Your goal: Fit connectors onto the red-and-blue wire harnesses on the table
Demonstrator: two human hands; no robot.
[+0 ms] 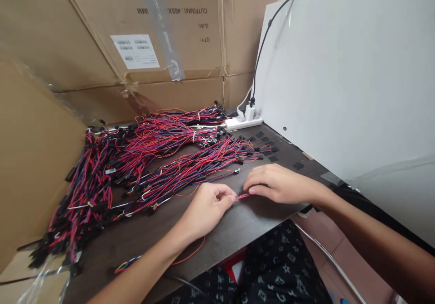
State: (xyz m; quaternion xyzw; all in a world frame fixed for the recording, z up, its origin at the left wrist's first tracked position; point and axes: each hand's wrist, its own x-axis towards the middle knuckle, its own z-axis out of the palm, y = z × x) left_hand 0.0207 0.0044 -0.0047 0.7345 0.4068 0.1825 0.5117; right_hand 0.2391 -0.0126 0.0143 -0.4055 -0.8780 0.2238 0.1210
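Observation:
A thin strand of red and dark wires (243,196) runs between my two hands, just above the dark tabletop. My left hand (212,204) pinches its left end between thumb and fingers. The strand's other end passes under the closed fingers of my right hand (272,184), which hide it. An orange-red wire (193,253) curves below my left hand and passes behind the forearm. Beyond my hands lies a loose bundle of red, purple and black wires (200,163), with a small black connector (237,171) at the tip of one strand.
Tied wire bundles (159,136) lie farther back, and more are heaped at the left (91,177). A white power strip (244,122) with plugs stands by the white panel (346,77). Cardboard (190,50) walls the back. The table's front edge (258,239) is near my lap.

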